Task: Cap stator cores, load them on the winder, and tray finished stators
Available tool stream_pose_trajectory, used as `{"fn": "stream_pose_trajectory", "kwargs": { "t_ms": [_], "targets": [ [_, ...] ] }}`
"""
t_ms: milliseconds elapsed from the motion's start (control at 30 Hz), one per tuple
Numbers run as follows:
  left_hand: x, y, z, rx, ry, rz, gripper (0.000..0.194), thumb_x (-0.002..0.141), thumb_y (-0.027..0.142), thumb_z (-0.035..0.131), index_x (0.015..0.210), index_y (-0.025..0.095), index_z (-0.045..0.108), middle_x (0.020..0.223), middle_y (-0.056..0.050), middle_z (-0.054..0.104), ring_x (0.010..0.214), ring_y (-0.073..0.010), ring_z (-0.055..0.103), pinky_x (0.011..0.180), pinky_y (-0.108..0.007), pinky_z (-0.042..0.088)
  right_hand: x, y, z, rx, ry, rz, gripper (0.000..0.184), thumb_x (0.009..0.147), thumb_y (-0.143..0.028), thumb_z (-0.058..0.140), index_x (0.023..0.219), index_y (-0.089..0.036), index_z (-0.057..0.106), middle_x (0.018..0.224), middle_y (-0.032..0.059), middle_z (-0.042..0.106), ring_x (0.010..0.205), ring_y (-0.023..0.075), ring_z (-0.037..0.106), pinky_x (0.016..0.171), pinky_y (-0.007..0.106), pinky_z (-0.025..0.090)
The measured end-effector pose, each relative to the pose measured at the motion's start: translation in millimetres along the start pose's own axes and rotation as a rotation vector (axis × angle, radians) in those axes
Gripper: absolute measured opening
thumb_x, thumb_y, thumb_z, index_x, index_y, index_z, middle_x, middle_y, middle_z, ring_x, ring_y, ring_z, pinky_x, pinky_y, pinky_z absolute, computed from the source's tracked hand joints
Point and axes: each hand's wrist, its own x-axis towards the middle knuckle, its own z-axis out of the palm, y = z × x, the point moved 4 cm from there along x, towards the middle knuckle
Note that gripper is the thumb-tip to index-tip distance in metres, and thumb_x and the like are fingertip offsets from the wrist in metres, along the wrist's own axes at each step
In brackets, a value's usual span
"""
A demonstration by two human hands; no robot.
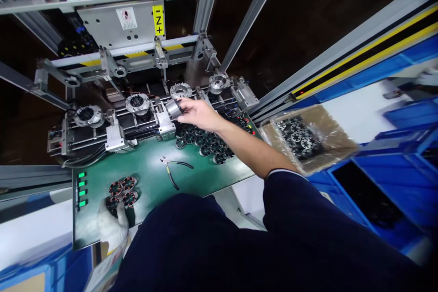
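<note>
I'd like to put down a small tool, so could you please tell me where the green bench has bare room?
On the green bench, bare patches lie between the red-marked parts and the cutters, and between the cutters and the dark round parts. It is crowded around the right forearm, where those dark parts cluster, and around the left hand.

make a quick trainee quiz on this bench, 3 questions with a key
1. True or false: the bare right hand grips a silver metal cylinder, while the white-gloved left hand is at round black-and-orange parts.
2. Which tool lies on the green tabletop: a) hammer, b) wire cutters with black-and-yellow handles, c) screwdriver?
3. How many bright green rectangles line the tabletop's left edge?

Key: 1 true; 2 b; 3 four
</note>
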Motion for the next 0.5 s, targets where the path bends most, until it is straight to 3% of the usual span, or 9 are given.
{"fn": "stream_pose_trajectory", "kwargs": {
  "t_ms": [133, 267, 500],
  "targets": [
    [0, -2, 3.2, -0.001, 0.032, -0.021, 0.057, 0.093, 0.06, 0.045, 0.129, 0.017, 0.058, 0.107, -0.017, 0.07, 0.101, -0.0386, 0.07, 0.078, -0.044, 0.056, 40, -4, -48, -0.35, 0.015, -0.127, 0.022, 0.084, -0.025, 0.076, 0.104, -0.016, 0.079, 0.134, 0.0107, 0.065, 0.133, 0.0255, 0.058, 0.122, 0.052, 0.042],
    [1, -4, 3.1, 0.002, 0.02, -0.02, 0.058, 0.091, 0.057, 0.049, 0.13, 0.015, 0.057, 0.11, -0.019, 0.07, 0.102, -0.0383, 0.07, 0.079, -0.044, 0.056, 69, 20, -84, -0.775, 0.122, -0.138, 0.018, 0.083, -0.018, 0.073, 0.1, -0.019, 0.079, 0.148, 0.0099, 0.06, 0.137, 0.0282, 0.056, 0.124, 0.053, 0.042],
    [0, -1, -2.0, 0.0, -0.01, -0.035, 0.053, 0.089, 0.058, 0.05, 0.123, 0.018, 0.058, 0.104, -0.015, 0.069, 0.099, -0.0372, 0.07, 0.077, -0.042, 0.054, 79, 55, -95, -1.049, 0.008, -0.045, 0.022, 0.092, -0.024, 0.065, 0.109, -0.021, 0.079, 0.152, 0.0066, 0.059, 0.142, 0.026, 0.054, 0.126, 0.049, 0.04]
  ]
}}
